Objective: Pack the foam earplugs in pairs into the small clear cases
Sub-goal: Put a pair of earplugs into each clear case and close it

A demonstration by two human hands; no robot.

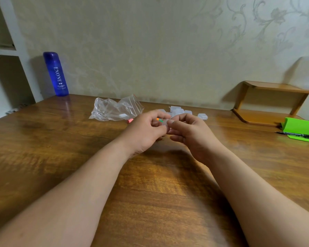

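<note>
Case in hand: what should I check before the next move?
1. Grip: ok, left hand and right hand both hold the case.
2. Pair present: ok, orange and green earplugs show at the case.
3. Both fully inside: cannot tell.
4. Lid shut: cannot tell.
5. More to fill: ok, spare cases lie behind the hands.
6. Nothing left loose: not ok, a pink earplug lies by the bag.
</note>
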